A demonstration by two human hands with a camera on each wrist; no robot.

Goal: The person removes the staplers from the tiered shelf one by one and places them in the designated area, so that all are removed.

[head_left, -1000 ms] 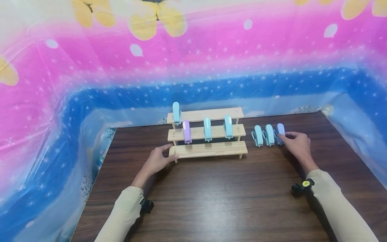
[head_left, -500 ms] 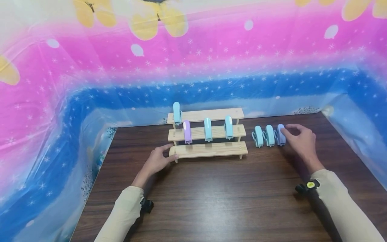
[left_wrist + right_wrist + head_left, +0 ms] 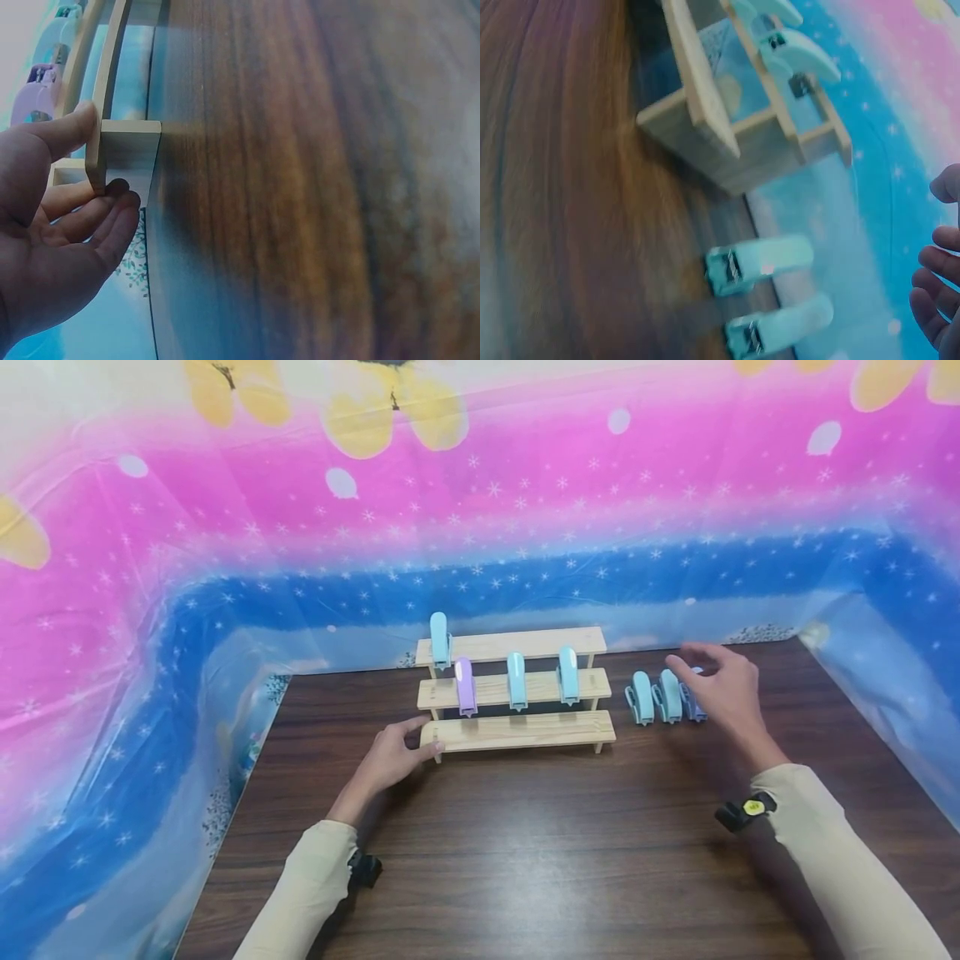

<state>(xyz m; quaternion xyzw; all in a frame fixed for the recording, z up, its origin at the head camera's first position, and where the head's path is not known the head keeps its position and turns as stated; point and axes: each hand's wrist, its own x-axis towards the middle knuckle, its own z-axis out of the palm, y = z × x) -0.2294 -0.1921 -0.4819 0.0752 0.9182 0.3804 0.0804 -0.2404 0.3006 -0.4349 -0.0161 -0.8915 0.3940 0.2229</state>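
Note:
My left hand (image 3: 386, 768) grips the left end of the lowest step of a three-step wooden rack (image 3: 525, 732); in the left wrist view, the thumb lies on top of the board and fingers reach under it. A light blue hole punch (image 3: 438, 639) stands on the top step. The middle step bears a purple hole punch (image 3: 465, 685) and two blue ones. Right of the rack stand two teal hole punches (image 3: 641, 697) and a lavender hole punch (image 3: 692, 708), partly hidden behind my right hand (image 3: 727, 693). That hand holds nothing, its fingers loosely bent.
The rack stands near the back edge of a dark wood table (image 3: 510, 860). A pink and blue patterned cloth (image 3: 525, 560) hangs behind and at both sides of the table.
My right hand has let go of the lavender hole punch and risen up and left, overlapping it in the head view. My left hand has stayed on the rack.

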